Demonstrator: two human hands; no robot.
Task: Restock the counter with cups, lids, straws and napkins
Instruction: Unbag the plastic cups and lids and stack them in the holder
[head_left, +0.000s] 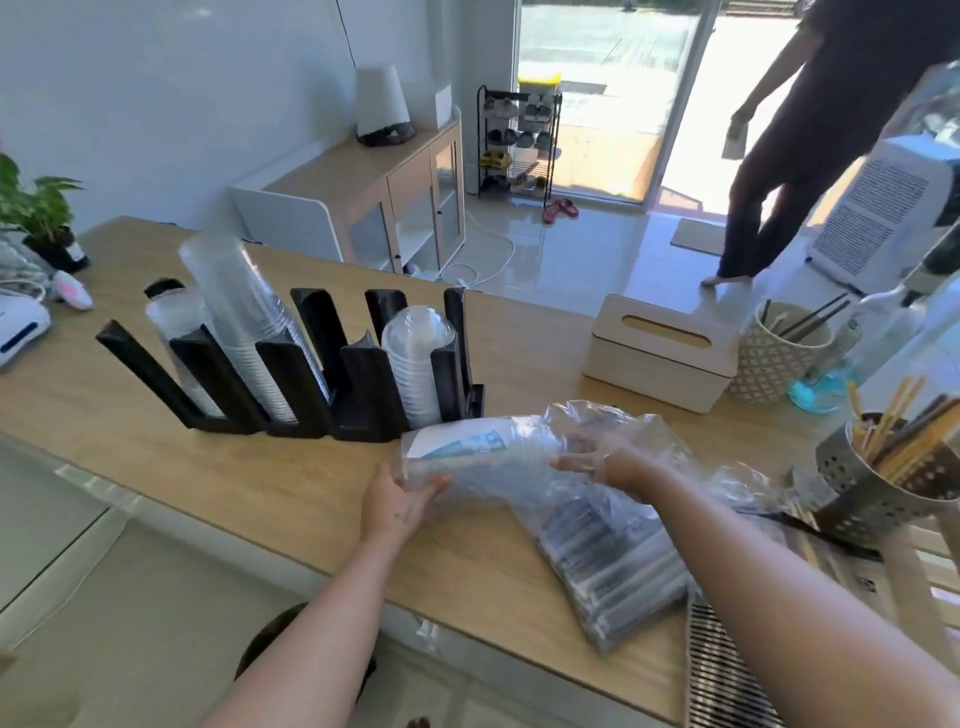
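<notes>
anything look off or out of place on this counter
Nothing spilled or broken. One slot of the black rack stands empty between the cup stack and the dome lids, and a straw pack lies loose near the counter's front edge.
</notes>
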